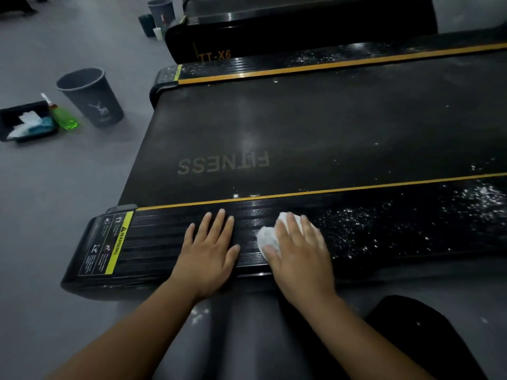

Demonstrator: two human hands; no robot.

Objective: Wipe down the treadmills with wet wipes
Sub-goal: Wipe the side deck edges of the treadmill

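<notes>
A black treadmill point(301, 127) with yellow trim lies across the view, its belt marked FITNESS. My left hand point(208, 250) rests flat with straight fingers on the ribbed near side rail point(164, 242). Just to its right, my right hand point(299, 250) presses a crumpled white wet wipe point(267, 237) onto the same rail, fingers spread over it. White specks point(411, 218) are scattered along the rail to the right of the wipe, and more dot the far rail point(315, 57).
On the grey floor at left stand a dark bin point(90, 97), a green spray bottle point(63, 119) and a black tray point(16, 116) of wipes. A second treadmill point(301, 31) lies beyond, with another bin point(162, 10) near it. My knees are below.
</notes>
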